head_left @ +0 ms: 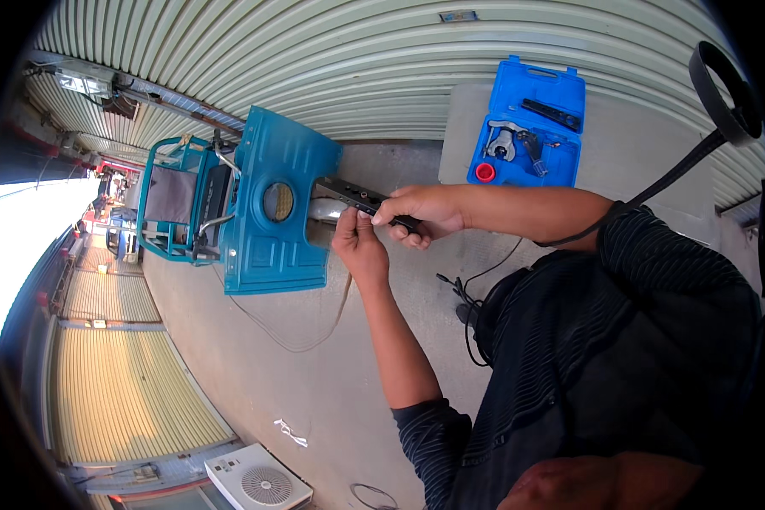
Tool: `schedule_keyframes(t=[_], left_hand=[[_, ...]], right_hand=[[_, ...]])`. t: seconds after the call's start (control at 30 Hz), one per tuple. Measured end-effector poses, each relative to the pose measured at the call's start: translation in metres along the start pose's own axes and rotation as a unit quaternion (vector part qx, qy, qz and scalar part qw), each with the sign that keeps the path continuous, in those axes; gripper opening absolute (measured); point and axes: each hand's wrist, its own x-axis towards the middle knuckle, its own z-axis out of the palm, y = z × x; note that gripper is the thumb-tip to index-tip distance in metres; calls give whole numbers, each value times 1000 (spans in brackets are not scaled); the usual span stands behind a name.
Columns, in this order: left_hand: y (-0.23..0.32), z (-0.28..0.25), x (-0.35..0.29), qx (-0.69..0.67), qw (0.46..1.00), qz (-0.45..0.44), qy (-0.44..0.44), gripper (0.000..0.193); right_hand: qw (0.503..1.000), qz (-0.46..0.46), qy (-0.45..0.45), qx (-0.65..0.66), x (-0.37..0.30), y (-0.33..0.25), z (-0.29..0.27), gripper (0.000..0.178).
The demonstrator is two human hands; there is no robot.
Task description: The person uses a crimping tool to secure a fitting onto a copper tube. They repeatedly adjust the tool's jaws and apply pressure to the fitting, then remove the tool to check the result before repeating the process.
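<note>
A black flaring bar (353, 194) with a row of holes is held out in front of me, slanting down to the right. My right hand (425, 212) wraps around its right end, thumb along the top. Beneath the bar's middle, my left hand (361, 246) is closed in a pinch, fingertips against the bar's lower edge. Any small part between those fingertips is hidden. An open blue case (531, 174) at the upper right holds a second flaring bar (552, 115), a silver yoke clamp (503, 143), a dark tool (533, 153) and a red round piece (484, 172).
The case lies on a grey tabletop (467, 110). Just beyond the bar stands a teal three-wheeler (276, 246). A black cable (463, 289) hangs beside my body. On the concrete floor (289, 365) are a white cord (291, 433) and a white fan unit (259, 480).
</note>
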Motion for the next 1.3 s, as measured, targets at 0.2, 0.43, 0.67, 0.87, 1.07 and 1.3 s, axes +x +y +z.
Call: schedule_keyframes(t=[0.2, 0.43, 0.67, 0.87, 1.07, 1.3], left_hand=[[-6, 21, 1, -8, 1000, 0, -11, 10], [-3, 9, -12, 15, 999, 26, -11, 10], [10, -3, -22, 15, 1000, 9, 4, 10], [0, -86, -34, -42, 984, -41, 169, 11], [99, -161, -65, -49, 958, -31, 280, 14], [170, -239, -97, -4, 947, -45, 317, 20]], right_hand=[[1000, 8, -24, 5, -9, -4, -20, 21], [996, 50, -56, 41, -9, 4, -13, 13], [998, 42, -23, 51, -3, 13, 5, 8], [997, 39, -35, 61, 57, 23, 97, 12], [994, 36, -106, 1, 53, 25, 217, 17], [985, 21, -168, 15, 42, 34, 316, 22]])
